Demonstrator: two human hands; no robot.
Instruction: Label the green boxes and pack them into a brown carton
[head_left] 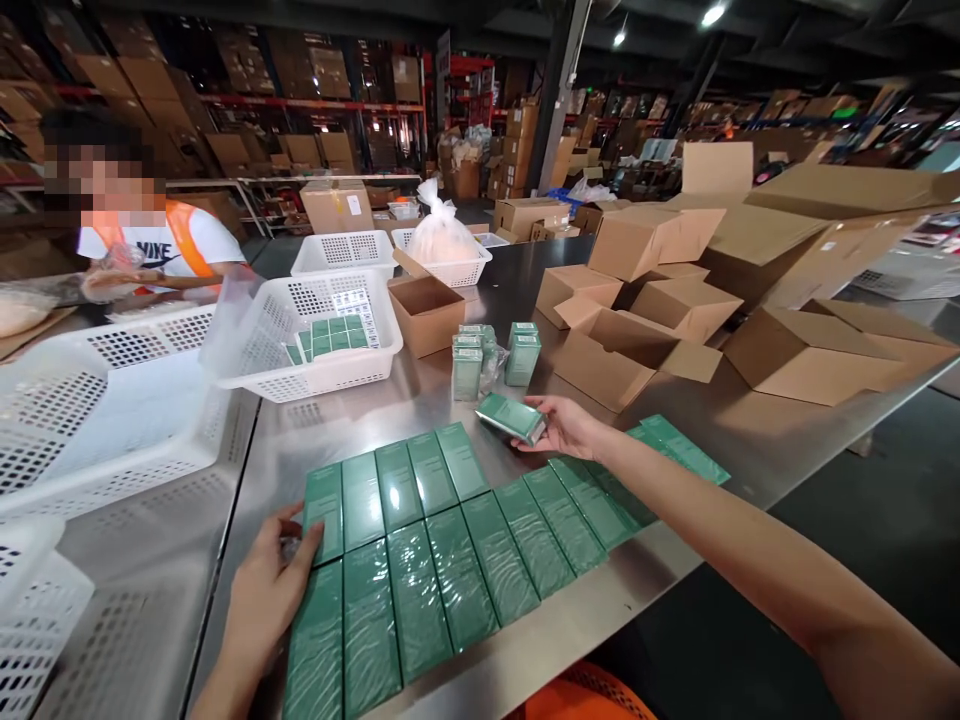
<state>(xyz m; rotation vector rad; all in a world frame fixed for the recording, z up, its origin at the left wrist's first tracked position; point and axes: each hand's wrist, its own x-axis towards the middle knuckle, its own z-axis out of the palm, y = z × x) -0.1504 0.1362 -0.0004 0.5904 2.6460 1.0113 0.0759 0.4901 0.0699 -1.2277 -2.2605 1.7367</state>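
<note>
Two rows of green boxes in shiny clear film (409, 565) lie flat, side by side, along the near edge of the metal table. At the left end of the upper row, my left hand (274, 570) has its thumb and curled fingers closed against a green box (324, 505). My right hand (566, 428) grips a single green box (510, 415), slightly tilted, above the right part of the rows. Beyond it stand several upright green boxes (466, 372), with crumpled clear film beside them, and another upright pair (523, 355). My right forearm hides part of the rows.
A white basket (330, 375) with green boxes and label sheets stands at back left, beside an open carton (427, 315). More white baskets (150, 470) line the left side. Open cartons (637, 350) crowd the right. A person (157, 240) works across at far left.
</note>
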